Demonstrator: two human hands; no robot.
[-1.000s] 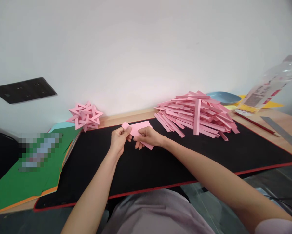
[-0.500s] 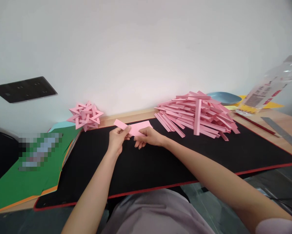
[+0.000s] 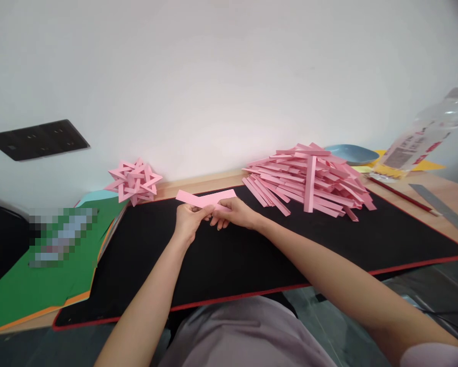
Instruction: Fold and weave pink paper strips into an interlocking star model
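A pink paper strip (image 3: 209, 198), bent into a shallow V, is held above the black mat (image 3: 229, 260). My left hand (image 3: 191, 218) pinches it near its middle, thumb on top. Close beside it, my right hand (image 3: 234, 211) is closed on the paper's right part, with some fingers curled below. The thumbs nearly meet and cover the strip's lower edge. To the right lies a big pile of folded pink strips (image 3: 305, 178). A pink star-shaped paper model (image 3: 134, 182) stands at the left by the wall.
Green paper sheets (image 3: 76, 275) lie at the left. On the right are a blue dish (image 3: 351, 153), yellow paper (image 3: 430, 165), a clear bottle (image 3: 420, 135), a dark red pencil (image 3: 403, 195) and a metal ruler (image 3: 439, 208). A black socket panel (image 3: 37, 140) is on the wall.
My left hand has slid right along the paper, toward my right hand. More of the strip's left end now shows, and its angle is flatter. The right hand has barely moved.
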